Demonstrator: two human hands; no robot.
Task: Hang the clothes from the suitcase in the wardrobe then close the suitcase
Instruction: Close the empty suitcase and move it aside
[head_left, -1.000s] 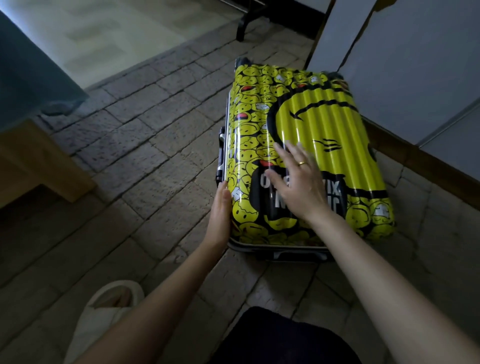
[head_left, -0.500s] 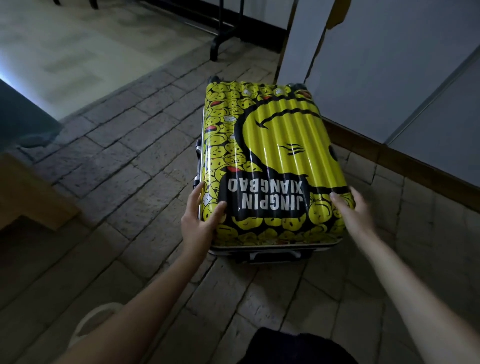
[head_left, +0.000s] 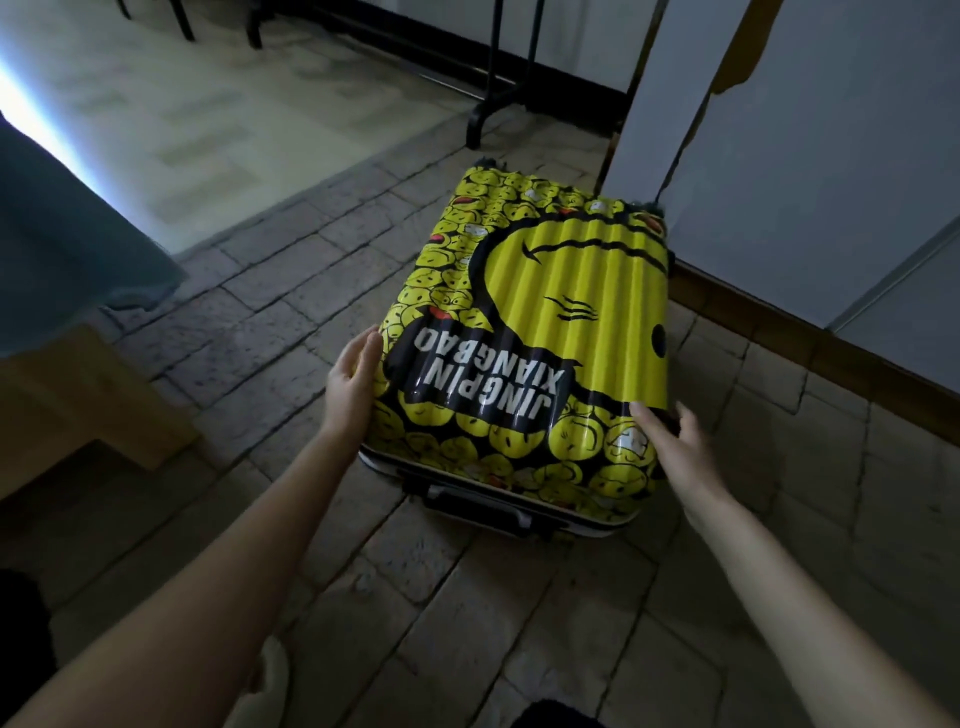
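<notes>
A closed yellow suitcase (head_left: 561, 312) printed with smiley faces and white lettering lies flat on the stone-tiled floor, its black handle facing me. My left hand (head_left: 350, 382) presses against its left side, fingers straight. My right hand (head_left: 675, 447) rests on its near right corner with fingers spread along the edge. No clothes are visible. The white wardrobe (head_left: 810, 156) stands just right of the suitcase, touching its far corner.
A wooden bed frame (head_left: 72, 415) with teal bedding (head_left: 57, 249) sits at the left. Black metal stand legs (head_left: 483, 104) rise behind the suitcase. A pale rug (head_left: 208, 104) covers the far floor. A white slipper (head_left: 270, 680) shows near my left arm.
My right hand left the top of the lid and went to the near right corner. My left hand slid further up the left side. The suitcase has turned, its near end swinging right.
</notes>
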